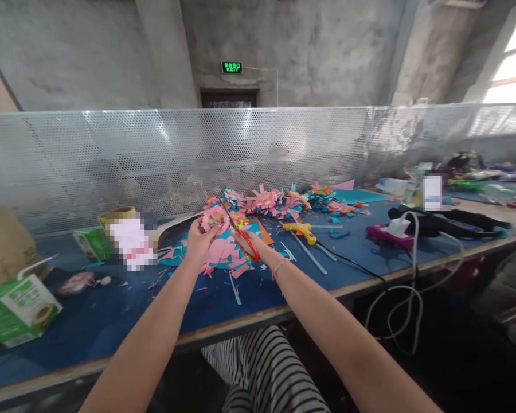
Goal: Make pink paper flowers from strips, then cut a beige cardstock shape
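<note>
My left hand [201, 236] pinches a pink paper flower [215, 219] with a yellowish centre, held above the worktable. In my right hand [250, 241] is a pair of scissors with red handles [253, 250]; their dark blades point up and left, beside the flower's right edge. Whether the blades touch the paper I cannot tell. Under both hands lies a heap of pink and blue paper scraps [223, 252]. Just behind, several finished-looking paper flowers [266, 199] in pink, blue and orange stand in a row.
A yellow glue gun [300, 232] lies to the right, near clear glue sticks [312, 255]. Farther right are a purple tissue box [389, 236] and a white cable [415, 287]. Green drink cartons [23, 312] stand at left. A perforated metal screen [155, 155] borders the back.
</note>
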A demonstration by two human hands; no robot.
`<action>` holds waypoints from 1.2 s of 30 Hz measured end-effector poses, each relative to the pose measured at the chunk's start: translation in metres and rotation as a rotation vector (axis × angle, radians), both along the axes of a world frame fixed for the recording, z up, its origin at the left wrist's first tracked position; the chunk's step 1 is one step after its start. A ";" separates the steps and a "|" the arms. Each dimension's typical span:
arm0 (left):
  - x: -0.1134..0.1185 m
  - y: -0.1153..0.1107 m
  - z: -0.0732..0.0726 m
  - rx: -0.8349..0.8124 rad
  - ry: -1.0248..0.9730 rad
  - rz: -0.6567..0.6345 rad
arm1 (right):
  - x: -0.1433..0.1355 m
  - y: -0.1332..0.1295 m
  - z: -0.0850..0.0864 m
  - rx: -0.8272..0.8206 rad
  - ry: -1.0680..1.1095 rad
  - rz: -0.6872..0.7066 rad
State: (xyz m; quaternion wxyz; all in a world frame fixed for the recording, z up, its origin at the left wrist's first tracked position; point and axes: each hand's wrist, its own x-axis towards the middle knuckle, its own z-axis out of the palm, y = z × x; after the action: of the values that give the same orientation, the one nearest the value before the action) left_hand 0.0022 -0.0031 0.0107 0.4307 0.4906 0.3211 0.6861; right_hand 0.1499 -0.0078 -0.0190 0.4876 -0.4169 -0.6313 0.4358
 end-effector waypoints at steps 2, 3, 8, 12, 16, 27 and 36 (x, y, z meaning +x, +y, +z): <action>0.000 0.000 0.000 0.006 0.000 -0.009 | 0.000 0.001 0.000 -0.004 -0.005 -0.007; 0.000 -0.001 0.001 0.007 0.001 -0.009 | -0.001 0.001 -0.001 -0.013 -0.006 -0.012; 0.001 -0.004 0.003 -0.011 0.001 0.002 | 0.000 0.002 -0.003 -0.046 -0.080 -0.027; 0.000 -0.004 0.003 -0.018 0.003 -0.003 | 0.000 0.003 -0.005 -0.038 -0.083 -0.010; -0.001 -0.002 0.002 -0.021 0.026 -0.004 | -0.001 0.005 -0.006 -0.146 0.015 0.007; -0.004 0.001 0.000 -0.038 0.049 -0.006 | 0.005 -0.001 -0.002 -0.194 0.143 0.205; -0.005 0.006 -0.005 -0.018 0.061 -0.021 | 0.006 -0.005 -0.001 -0.136 0.137 0.214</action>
State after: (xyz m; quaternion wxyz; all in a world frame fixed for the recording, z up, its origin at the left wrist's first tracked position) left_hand -0.0031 0.0028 0.0060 0.4320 0.5108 0.3350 0.6635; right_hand 0.1557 -0.0129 -0.0200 0.4509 -0.3488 -0.6062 0.5545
